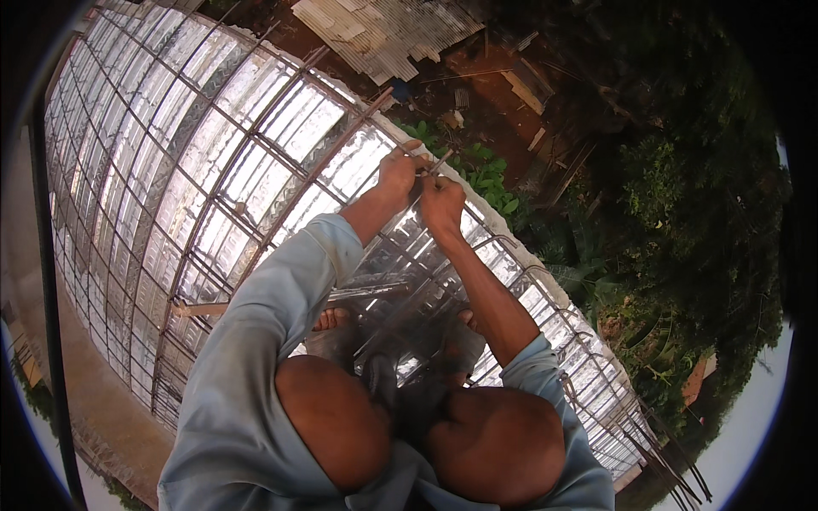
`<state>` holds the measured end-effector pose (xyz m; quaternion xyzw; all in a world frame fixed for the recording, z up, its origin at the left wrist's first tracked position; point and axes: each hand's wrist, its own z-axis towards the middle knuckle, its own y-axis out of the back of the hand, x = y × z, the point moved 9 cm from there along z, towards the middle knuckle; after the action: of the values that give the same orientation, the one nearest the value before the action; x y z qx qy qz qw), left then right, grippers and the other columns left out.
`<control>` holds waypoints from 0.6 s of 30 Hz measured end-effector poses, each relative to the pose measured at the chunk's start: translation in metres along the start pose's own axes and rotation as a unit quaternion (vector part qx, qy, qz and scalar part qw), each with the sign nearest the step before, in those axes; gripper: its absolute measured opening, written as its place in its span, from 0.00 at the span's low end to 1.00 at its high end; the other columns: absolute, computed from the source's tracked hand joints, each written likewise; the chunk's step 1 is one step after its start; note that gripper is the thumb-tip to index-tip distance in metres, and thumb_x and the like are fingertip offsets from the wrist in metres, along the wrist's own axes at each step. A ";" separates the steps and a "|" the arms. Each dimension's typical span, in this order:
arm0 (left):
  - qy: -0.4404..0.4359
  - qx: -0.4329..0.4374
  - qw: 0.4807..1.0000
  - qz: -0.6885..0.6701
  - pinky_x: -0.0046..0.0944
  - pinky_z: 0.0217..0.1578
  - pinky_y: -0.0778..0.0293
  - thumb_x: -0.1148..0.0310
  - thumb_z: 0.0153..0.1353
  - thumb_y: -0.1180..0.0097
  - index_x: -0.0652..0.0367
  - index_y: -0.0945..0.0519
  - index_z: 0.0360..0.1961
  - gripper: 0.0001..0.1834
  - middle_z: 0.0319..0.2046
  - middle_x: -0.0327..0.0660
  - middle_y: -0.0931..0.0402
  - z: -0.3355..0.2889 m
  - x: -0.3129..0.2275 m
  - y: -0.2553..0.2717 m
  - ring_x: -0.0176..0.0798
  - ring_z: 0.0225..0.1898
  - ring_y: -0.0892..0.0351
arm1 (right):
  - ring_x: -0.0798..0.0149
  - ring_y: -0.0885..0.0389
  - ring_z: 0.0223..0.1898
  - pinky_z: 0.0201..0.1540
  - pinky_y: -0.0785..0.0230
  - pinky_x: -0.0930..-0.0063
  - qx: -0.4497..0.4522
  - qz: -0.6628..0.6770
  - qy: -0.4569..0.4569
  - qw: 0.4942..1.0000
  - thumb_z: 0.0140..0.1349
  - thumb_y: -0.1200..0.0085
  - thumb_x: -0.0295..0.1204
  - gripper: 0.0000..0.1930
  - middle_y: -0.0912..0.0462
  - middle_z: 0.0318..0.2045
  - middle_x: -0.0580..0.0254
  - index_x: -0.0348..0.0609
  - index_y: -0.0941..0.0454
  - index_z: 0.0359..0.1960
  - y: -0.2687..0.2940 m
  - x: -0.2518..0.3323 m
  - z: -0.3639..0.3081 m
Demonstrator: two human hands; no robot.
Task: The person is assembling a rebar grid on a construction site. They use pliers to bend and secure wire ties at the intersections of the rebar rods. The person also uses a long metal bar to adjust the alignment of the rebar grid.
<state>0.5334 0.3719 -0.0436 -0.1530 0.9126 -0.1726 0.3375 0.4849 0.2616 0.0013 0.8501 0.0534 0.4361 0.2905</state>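
Observation:
My left hand (398,177) and my right hand (442,202) meet near the outer edge of a grid of steel rebar (308,176). The fingers of both are closed in a pinch around the end of one bar (442,160). Whatever lies between the fingertips is too small to make out. Beneath the grid lie shiny silver ribbed sheets (290,128). I squat on the grid, with my bare toes (331,318) showing below my forearms.
A pale concrete edge (490,217) borders the grid, with a drop beyond it. Down below are corrugated sheets (388,34), reddish soil and green plants (494,179). A light wooden strip (202,309) lies across bars beside my left arm. Loose rebar ends (677,473) jut out at lower right.

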 end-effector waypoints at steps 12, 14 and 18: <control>-0.063 0.051 0.997 -0.014 0.40 0.40 0.24 0.79 0.60 0.44 0.64 0.24 0.50 0.15 0.36 0.43 0.23 0.032 0.019 0.007 0.39 0.38 0.22 | 0.36 0.16 0.43 0.49 0.27 0.48 0.063 -0.183 0.102 0.976 0.67 0.46 0.39 0.17 0.14 0.37 0.38 0.38 0.17 0.47 0.015 0.049 0.016; -0.050 0.051 0.997 -0.026 0.40 0.40 0.25 0.79 0.60 0.44 0.64 0.24 0.50 0.16 0.37 0.43 0.23 0.026 0.014 0.007 0.40 0.39 0.22 | 0.36 0.16 0.40 0.45 0.27 0.47 0.049 -0.241 0.145 0.958 0.66 0.46 0.38 0.16 0.15 0.35 0.37 0.37 0.17 0.44 0.011 0.055 0.007; -0.035 0.037 0.998 -0.030 0.36 0.42 0.27 0.79 0.59 0.43 0.65 0.21 0.48 0.15 0.36 0.43 0.20 0.023 0.014 0.013 0.38 0.39 0.21 | 0.34 0.17 0.34 0.39 0.26 0.46 0.020 -0.353 0.288 0.890 0.64 0.46 0.35 0.13 0.16 0.32 0.36 0.37 0.18 0.39 -0.009 0.055 -0.006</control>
<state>0.5366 0.3727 -0.0736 -0.1737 0.8883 -0.2109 0.3690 0.5150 0.2906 0.0383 0.6176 0.4399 0.5295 0.3804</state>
